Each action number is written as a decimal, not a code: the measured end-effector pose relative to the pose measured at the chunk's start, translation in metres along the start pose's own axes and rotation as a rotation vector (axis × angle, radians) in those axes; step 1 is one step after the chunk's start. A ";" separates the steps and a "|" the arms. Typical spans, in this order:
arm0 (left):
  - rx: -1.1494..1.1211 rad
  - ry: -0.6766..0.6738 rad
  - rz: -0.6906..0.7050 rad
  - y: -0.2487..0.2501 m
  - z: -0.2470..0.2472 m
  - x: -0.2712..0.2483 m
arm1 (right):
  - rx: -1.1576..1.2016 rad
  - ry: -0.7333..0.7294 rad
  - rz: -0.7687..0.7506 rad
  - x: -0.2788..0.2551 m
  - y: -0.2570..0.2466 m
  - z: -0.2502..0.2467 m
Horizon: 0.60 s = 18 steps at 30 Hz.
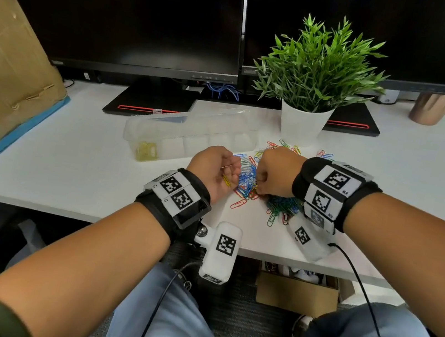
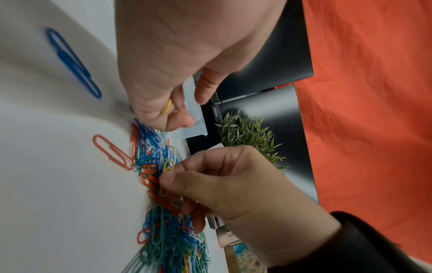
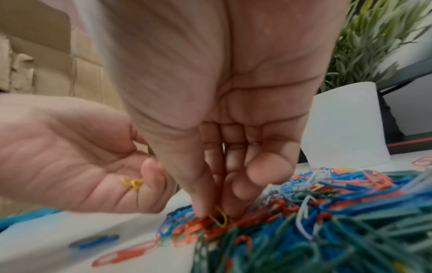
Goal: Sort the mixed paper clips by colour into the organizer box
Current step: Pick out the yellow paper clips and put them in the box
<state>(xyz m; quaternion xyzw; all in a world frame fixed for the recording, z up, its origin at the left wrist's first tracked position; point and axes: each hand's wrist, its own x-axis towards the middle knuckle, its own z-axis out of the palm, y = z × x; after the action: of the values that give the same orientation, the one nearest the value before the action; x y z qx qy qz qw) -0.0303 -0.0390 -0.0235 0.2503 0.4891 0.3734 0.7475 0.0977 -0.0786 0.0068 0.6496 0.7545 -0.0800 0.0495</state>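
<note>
On the white desk point(image 1: 79, 145), just in front of the clear organizer box point(image 1: 191, 134), we see the mixed pile of paper clips point(image 1: 248, 181) lying directly under and between both hands. Our right hand point(image 1: 275, 174) reaches down into the heap, thumb and forefinger pinching a yellow clip point(image 3: 218, 216) at its top. Our left hand point(image 1: 214, 168) is cupped beside the pile, palm up, fingers loosely curled around a few yellow clips point(image 3: 132, 182). More yellow clips point(image 1: 147, 150) sit in the box's leftmost compartment. Behind stand a potted plant point(image 1: 314, 75) and two dark monitors point(image 1: 124, 7); their small logo is too blurred to read.
</note>
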 end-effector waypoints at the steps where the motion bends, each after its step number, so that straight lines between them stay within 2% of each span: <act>1: -0.013 -0.004 -0.006 0.000 0.000 -0.001 | 0.053 0.014 0.015 0.000 0.002 -0.002; 5: -0.052 -0.044 -0.059 -0.003 0.003 -0.005 | 0.335 0.120 0.072 -0.001 0.014 -0.013; 8: -0.111 -0.101 -0.110 -0.006 0.008 -0.009 | 0.463 0.149 0.068 -0.004 0.016 -0.019; 12: -0.168 -0.183 -0.159 -0.008 0.017 -0.014 | 0.468 0.139 0.043 -0.009 0.019 -0.019; 16: -0.068 -0.164 -0.164 -0.008 0.022 -0.018 | 0.398 0.196 0.056 -0.026 0.033 -0.018; 18: -0.028 -0.171 -0.160 -0.008 0.023 -0.019 | 0.327 0.149 0.083 -0.036 0.043 -0.015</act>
<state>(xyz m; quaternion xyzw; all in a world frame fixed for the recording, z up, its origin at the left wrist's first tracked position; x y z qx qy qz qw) -0.0113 -0.0594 -0.0096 0.2311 0.4367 0.2967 0.8172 0.1457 -0.1048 0.0255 0.6838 0.7054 -0.1512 -0.1095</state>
